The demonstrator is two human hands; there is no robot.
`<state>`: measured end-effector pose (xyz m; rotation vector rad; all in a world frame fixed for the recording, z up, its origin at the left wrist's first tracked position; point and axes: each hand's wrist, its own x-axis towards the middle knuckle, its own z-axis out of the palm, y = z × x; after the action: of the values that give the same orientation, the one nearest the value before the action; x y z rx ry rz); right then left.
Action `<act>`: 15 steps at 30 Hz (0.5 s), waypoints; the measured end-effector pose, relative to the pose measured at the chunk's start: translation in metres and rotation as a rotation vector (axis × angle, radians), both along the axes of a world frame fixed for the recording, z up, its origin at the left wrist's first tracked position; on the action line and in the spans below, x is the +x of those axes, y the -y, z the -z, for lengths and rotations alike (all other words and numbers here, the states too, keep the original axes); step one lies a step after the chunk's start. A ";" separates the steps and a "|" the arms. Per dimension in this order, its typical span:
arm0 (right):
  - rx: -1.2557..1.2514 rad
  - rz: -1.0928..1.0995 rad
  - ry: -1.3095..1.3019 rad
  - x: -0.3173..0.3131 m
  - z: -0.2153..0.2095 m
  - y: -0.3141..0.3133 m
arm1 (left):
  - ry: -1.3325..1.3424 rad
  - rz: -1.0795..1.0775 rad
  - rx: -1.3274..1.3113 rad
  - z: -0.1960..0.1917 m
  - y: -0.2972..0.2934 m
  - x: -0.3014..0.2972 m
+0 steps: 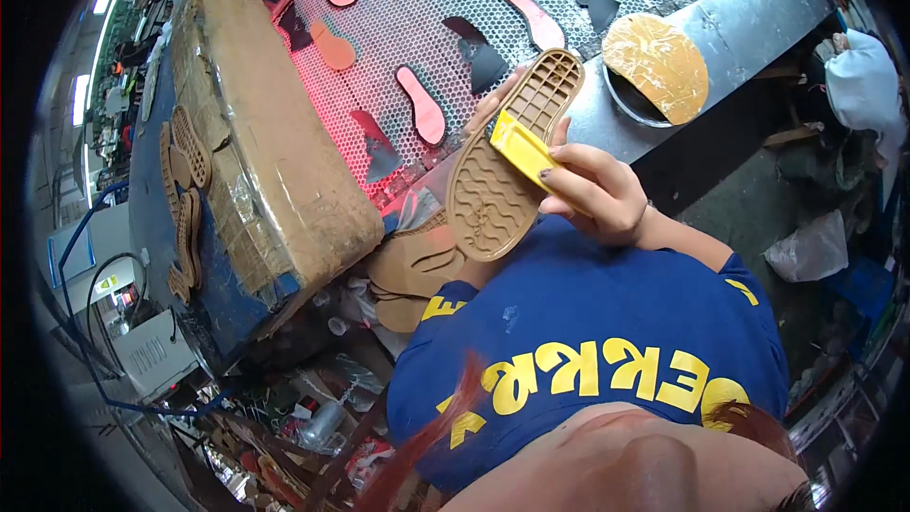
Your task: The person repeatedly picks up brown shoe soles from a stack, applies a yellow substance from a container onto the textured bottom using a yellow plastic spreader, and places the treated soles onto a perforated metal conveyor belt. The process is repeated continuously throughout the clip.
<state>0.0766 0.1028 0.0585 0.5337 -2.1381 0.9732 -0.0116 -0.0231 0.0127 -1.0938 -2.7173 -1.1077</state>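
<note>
A tan shoe sole (488, 204) is held up in front of the person's chest, tilted, its toe and heel pointing to about 7 and 1 o'clock. The left hand (488, 106) is mostly behind it; I see its fingers curled along the edge at 11 o'clock, gripping the sole. The right hand (603, 192) is at 4 o'clock. Its grip is pinched nearly closed on a yellow tool (523, 154), which lies across the middle of the sole. At 2 o'clock a bowl (626, 108) with a round orange-brown piece (656, 66) over it sits on a metal counter (744, 21). At 11 o'clock, pink insoles (420, 106) lie on white mesh (408, 24). A big cardboard box (284, 118) is at 9 o'clock.
</note>
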 end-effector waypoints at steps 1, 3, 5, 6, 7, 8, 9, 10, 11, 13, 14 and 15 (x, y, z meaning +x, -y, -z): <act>0.003 -0.031 0.036 0.002 0.000 0.001 | -0.023 -0.021 0.024 -0.002 0.000 0.000; -0.011 -0.092 0.035 0.000 -0.001 0.011 | 0.000 -0.059 0.125 -0.006 -0.001 0.004; -0.023 -0.120 0.034 0.000 -0.003 0.009 | 0.089 -0.052 0.300 -0.013 -0.007 0.004; -0.026 -0.144 0.028 0.001 -0.005 0.007 | -0.002 -0.027 0.215 -0.011 -0.007 0.001; -0.028 -0.168 0.022 0.000 -0.005 0.005 | -0.091 -0.001 0.129 -0.007 -0.007 -0.002; -0.037 -0.193 0.006 0.000 -0.003 0.005 | -0.060 0.013 0.116 -0.001 -0.007 -0.001; -0.043 -0.209 0.009 0.000 -0.003 0.003 | -0.027 0.033 0.107 -0.002 -0.010 -0.002; -0.049 -0.227 0.011 0.000 -0.003 0.001 | -0.045 0.060 0.125 -0.005 -0.012 -0.002; -0.055 -0.245 0.014 0.001 -0.004 0.000 | -0.034 0.072 0.138 -0.009 -0.013 -0.002; -0.051 -0.245 0.024 0.001 -0.004 -0.004 | 0.023 0.105 0.179 -0.010 -0.015 -0.003; -0.050 -0.245 0.029 0.001 -0.004 -0.006 | 0.063 0.124 0.212 -0.010 -0.018 -0.003; -0.042 -0.247 0.030 0.001 -0.005 -0.007 | 0.117 0.138 0.257 -0.008 -0.019 -0.002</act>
<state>0.0777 0.1102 0.0639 0.7801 -2.1072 1.1643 -0.0140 -0.0042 0.0211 -1.2246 -2.5165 -1.5362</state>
